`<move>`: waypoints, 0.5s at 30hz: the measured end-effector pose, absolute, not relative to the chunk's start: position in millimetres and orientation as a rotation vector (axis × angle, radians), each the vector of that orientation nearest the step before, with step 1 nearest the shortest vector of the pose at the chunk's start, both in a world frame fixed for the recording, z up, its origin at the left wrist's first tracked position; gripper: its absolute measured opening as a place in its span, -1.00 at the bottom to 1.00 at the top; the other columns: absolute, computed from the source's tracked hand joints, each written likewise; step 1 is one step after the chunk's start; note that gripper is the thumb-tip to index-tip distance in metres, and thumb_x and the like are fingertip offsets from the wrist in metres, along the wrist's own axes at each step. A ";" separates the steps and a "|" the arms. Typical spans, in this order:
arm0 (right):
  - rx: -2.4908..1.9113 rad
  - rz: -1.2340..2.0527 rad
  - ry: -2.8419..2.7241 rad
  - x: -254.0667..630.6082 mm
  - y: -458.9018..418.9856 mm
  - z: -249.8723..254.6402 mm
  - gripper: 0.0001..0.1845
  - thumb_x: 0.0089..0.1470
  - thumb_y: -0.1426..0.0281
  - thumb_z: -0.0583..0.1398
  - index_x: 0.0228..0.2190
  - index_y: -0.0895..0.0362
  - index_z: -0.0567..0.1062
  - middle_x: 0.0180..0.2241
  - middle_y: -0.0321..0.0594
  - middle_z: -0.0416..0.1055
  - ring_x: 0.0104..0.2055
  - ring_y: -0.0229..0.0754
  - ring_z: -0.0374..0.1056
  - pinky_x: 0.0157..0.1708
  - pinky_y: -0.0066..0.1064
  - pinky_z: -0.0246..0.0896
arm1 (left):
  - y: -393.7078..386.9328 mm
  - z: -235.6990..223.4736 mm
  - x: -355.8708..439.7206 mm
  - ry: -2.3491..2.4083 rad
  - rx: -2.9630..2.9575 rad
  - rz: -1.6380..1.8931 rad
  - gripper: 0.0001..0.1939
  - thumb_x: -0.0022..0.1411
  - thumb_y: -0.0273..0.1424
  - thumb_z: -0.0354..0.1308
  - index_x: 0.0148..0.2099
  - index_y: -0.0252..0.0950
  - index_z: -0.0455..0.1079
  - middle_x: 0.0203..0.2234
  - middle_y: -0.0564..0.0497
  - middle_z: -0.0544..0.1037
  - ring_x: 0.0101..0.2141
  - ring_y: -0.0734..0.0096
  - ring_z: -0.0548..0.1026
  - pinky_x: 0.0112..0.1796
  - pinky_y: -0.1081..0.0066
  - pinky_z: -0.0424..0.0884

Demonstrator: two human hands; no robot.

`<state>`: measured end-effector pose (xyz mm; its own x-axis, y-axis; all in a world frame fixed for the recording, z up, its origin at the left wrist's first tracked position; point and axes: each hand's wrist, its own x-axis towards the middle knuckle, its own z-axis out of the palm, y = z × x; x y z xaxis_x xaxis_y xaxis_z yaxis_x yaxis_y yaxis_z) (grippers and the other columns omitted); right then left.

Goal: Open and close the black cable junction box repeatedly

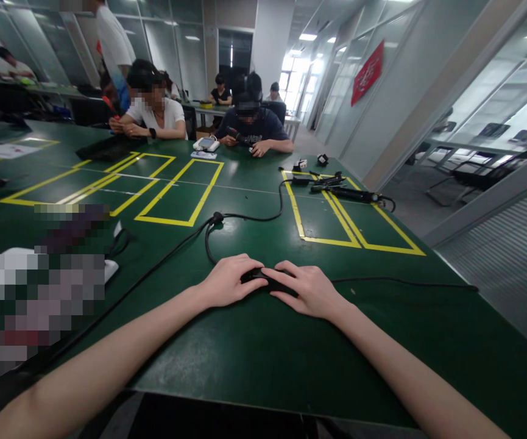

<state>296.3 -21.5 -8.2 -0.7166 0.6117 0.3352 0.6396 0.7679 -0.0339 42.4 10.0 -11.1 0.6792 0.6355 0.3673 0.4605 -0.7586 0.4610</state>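
Between my two hands on the green table lies a dark, elongated corded device, its exact kind hidden by my fingers. My left hand is closed around its left end, thumb along the near side. At the other end my right hand grips it with fingers bent over the top. A black cable runs off to the right from beside my right hand. Another black cord loops away behind my left hand to a knot.
Black handheld tools with cords lie at the back right across yellow tape outlines. Two people sit across the table, near a white device. A black tray-like object is at the back left. Blurred items cover the left edge.
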 end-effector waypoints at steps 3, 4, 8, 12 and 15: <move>-1.052 0.003 -2.482 307.0 -15.2 -7.9 -0.50 0.33 0.20 0.17 0.23 0.06 0.43 -0.05 -0.05 0.54 -0.25 -0.08 0.54 -0.27 -0.28 0.46 | 11.6 -10.3 41.4 0.846 2.625 0.834 -0.54 0.47 -0.22 0.14 0.31 -0.27 0.34 0.11 -0.18 0.57 0.11 0.11 0.52 0.16 0.07 0.43; -1.097 0.073 -2.376 312.9 -11.7 -7.5 -0.50 0.31 0.18 0.18 0.20 0.07 0.45 -0.06 -0.04 0.55 -0.20 -0.04 0.54 -0.24 -0.26 0.46 | 12.1 -9.9 40.4 0.837 2.662 0.872 -0.48 0.46 -0.24 0.14 0.38 -0.26 0.26 0.23 -0.21 0.48 0.22 0.07 0.43 0.25 -0.02 0.34; -1.330 0.351 -1.707 344.7 6.1 -2.4 -0.48 0.16 0.02 0.24 0.02 0.08 0.54 -0.17 -0.09 0.56 -0.24 -0.03 0.49 -0.34 -0.26 0.43 | 13.7 -10.1 35.6 0.812 2.755 0.901 -0.43 0.47 -0.31 0.11 0.45 -0.19 0.16 0.39 -0.19 0.26 0.40 0.05 0.19 0.38 -0.14 0.10; -1.314 0.499 -1.083 383.7 20.9 6.2 -0.33 -0.05 -0.07 0.33 -0.05 0.13 0.53 -0.51 -0.39 0.31 -0.65 -0.36 0.06 -0.68 -0.50 -0.03 | 13.7 -12.1 34.6 0.704 2.753 0.801 -0.51 0.46 -0.33 0.13 0.38 -0.18 0.27 0.34 -0.18 0.36 0.37 0.09 0.26 0.34 -0.12 0.20; -1.263 0.451 -0.902 415.1 27.6 5.8 -0.30 -0.12 -0.06 0.37 -0.04 0.12 0.52 -0.48 -0.42 0.31 -0.68 -0.43 -0.05 -0.69 -0.53 -0.14 | 12.8 -11.4 35.7 0.673 2.737 0.750 -0.55 0.46 -0.34 0.13 0.34 -0.18 0.33 0.30 -0.16 0.42 0.34 0.12 0.31 0.32 -0.08 0.26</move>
